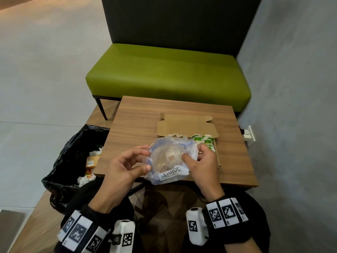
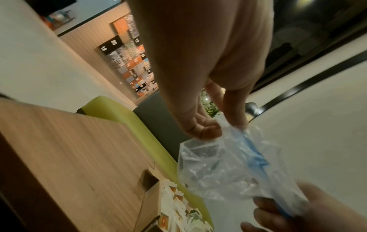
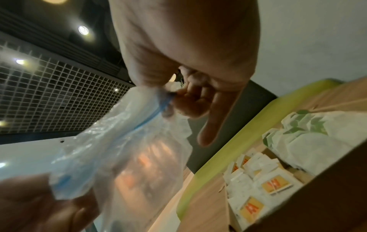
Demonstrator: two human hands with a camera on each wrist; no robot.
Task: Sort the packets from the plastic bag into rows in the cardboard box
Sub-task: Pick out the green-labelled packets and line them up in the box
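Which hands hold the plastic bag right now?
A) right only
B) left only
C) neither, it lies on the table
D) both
D: the left hand and right hand each pinch an edge of the bag, holding it up in front of the box.

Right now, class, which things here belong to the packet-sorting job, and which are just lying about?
Belong to the job:
plastic bag, pinched by the left hand and right hand
cardboard box
green packets and orange packets in the box
table, under the box

Just lying about:
bin bag with rubbish
green bench
wall socket
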